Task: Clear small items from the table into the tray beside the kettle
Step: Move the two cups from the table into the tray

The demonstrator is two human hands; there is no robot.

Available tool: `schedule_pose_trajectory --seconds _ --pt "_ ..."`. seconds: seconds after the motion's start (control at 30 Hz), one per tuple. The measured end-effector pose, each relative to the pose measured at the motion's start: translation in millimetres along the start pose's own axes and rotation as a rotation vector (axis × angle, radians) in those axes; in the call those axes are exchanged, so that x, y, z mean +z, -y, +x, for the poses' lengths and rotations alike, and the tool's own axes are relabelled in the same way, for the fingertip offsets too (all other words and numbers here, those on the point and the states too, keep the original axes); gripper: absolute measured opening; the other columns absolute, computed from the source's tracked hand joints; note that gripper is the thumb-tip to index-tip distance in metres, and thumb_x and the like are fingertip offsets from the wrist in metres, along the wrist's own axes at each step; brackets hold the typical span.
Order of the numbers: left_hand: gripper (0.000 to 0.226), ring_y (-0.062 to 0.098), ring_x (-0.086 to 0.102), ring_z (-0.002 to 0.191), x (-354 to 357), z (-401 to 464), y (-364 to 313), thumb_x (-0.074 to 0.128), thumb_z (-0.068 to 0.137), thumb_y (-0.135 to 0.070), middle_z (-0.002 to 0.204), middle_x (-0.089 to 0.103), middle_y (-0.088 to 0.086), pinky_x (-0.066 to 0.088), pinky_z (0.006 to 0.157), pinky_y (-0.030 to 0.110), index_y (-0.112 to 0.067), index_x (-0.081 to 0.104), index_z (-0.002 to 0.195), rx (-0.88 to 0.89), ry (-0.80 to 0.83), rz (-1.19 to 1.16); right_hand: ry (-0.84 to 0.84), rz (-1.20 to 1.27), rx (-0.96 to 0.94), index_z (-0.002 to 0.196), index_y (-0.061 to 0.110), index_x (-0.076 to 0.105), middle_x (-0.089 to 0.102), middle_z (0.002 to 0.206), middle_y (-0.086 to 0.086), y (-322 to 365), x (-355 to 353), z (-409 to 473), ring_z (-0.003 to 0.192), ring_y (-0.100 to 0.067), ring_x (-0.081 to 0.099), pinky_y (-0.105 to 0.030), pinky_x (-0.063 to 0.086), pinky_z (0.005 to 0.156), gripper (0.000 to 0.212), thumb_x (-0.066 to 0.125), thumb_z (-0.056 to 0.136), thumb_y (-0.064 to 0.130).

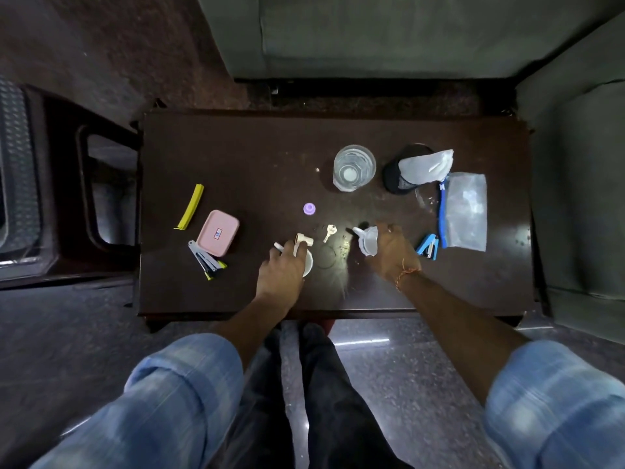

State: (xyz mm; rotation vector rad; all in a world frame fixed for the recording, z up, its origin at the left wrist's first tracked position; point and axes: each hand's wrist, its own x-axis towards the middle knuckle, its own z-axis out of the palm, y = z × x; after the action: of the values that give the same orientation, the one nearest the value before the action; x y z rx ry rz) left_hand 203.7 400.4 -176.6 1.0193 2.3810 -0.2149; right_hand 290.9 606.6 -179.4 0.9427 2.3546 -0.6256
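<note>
My left hand (pixel 282 265) rests near the table's front middle, fingers closed over a white round lid (pixel 308 263) and a cream tube-shaped piece (pixel 302 242). My right hand (pixel 392 252) grips a small white funnel (pixel 368 240). Between the hands lies a small key (pixel 329 231). A purple cap (pixel 309 208) sits just beyond it. A blue stapler (pixel 429 246) lies right of my right hand. No tray or kettle is visible.
On the dark table (pixel 236 157): yellow clip (pixel 190 207), pink case (pixel 218 232), grey stapler (pixel 206 260), glass of water (pixel 354 167), black mesh cup (pixel 400 177) holding a white bag, zip pouch (pixel 465 211). Sofa behind and right, stool left.
</note>
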Motion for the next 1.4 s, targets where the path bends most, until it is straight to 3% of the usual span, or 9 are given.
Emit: schedule_pose_trajectory --seconds 0.1,0.33,0.5,0.67,0.83,1.0,1.23,1.4 --pt "0.057 0.025 0.055 0.106 -1.6 0.5 0.5 0.063 0.090 -0.018 0.127 0.046 0.005 0.055 0.072 0.034 -0.016 0.034 0.139 -0.004 0.022 -0.019 -0.077 -0.004 -0.001 0.121 0.011 0.049 0.056 0.116 -0.016 1.0 -1.7 0.4 0.105 -0.036 0.059 -0.046 0.054 0.086 0.048 0.069 0.081 0.027" --pt "0.064 0.027 0.055 0.111 -29.6 -27.5 20.2 0.066 0.088 -0.028 0.133 0.043 0.005 0.054 0.081 0.036 -0.018 0.033 0.142 -0.009 0.042 -0.080 -0.088 0.107 0.016 0.113 0.012 0.058 0.060 0.110 -0.014 9.7 -31.3 -32.9 0.094 -0.033 0.064 -0.044 0.057 0.078 0.047 0.073 0.074 0.032" --pt "0.063 0.029 0.056 0.111 -67.6 -58.3 38.2 0.068 0.086 -0.029 0.131 0.044 0.006 0.056 0.083 0.038 -0.017 0.035 0.138 -0.029 -0.004 -0.086 -0.115 0.101 -0.047 0.122 0.012 0.050 0.054 0.118 -0.014 27.8 -56.5 -70.4 0.100 -0.034 0.062 -0.043 0.055 0.081 0.062 0.078 0.069 0.027" --pt "0.068 0.027 0.054 0.114 -106.3 -100.4 74.1 0.064 0.088 -0.037 0.132 0.045 0.005 0.053 0.082 0.040 -0.018 0.030 0.144 -0.092 -0.077 -0.083 -0.109 0.044 -0.180 0.124 0.014 0.050 0.053 0.121 -0.011 66.4 -78.3 -104.5 0.105 -0.030 0.060 -0.037 0.052 0.084 0.062 0.075 0.070 0.030" --pt "0.072 0.025 0.056 0.114 -138.8 -149.7 145.4 0.066 0.084 -0.046 0.128 0.049 0.002 0.053 0.084 0.041 -0.022 0.032 0.142 -0.180 -0.187 -0.141 -0.146 0.024 -0.303 0.113 0.024 0.054 0.059 0.112 0.000 141.3 -91.0 -135.7 0.094 -0.021 0.064 -0.027 0.045 0.066 0.053 0.073 0.065 0.038" --pt "0.062 0.031 0.060 0.109 -159.7 -207.4 241.9 0.066 0.081 -0.046 0.123 0.052 0.006 0.052 0.081 0.043 -0.019 0.042 0.131 -0.304 -0.270 -0.180 -0.191 -0.095 -0.438 0.124 0.026 0.049 0.053 0.118 -0.005 252.6 -93.9 -162.6 0.104 -0.029 0.061 -0.033 0.050 0.080 0.065 0.072 0.067 0.045" --pt "0.060 0.034 0.061 0.103 -160.4 -284.1 371.9 0.073 0.076 -0.048 0.117 0.056 0.009 0.052 0.078 0.044 -0.016 0.048 0.120 -0.436 -0.377 -0.284 -0.278 -0.019 -0.609 0.109 0.029 0.055 0.059 0.103 -0.004 410.1 -75.2 -185.4 0.089 -0.030 0.065 -0.035 0.055 0.072 0.054 0.072 0.062 0.051" --pt "0.061 0.033 0.063 0.104 -152.1 -311.7 426.4 0.073 0.074 -0.047 0.121 0.058 0.007 0.053 0.079 0.044 -0.017 0.050 0.123 -0.519 -0.400 -0.351 -0.263 -0.050 -0.656 0.109 0.032 0.052 0.057 0.102 -0.002 483.3 -51.1 -198.4 0.087 -0.029 0.066 -0.031 0.051 0.070 0.057 0.068 0.059 0.055"
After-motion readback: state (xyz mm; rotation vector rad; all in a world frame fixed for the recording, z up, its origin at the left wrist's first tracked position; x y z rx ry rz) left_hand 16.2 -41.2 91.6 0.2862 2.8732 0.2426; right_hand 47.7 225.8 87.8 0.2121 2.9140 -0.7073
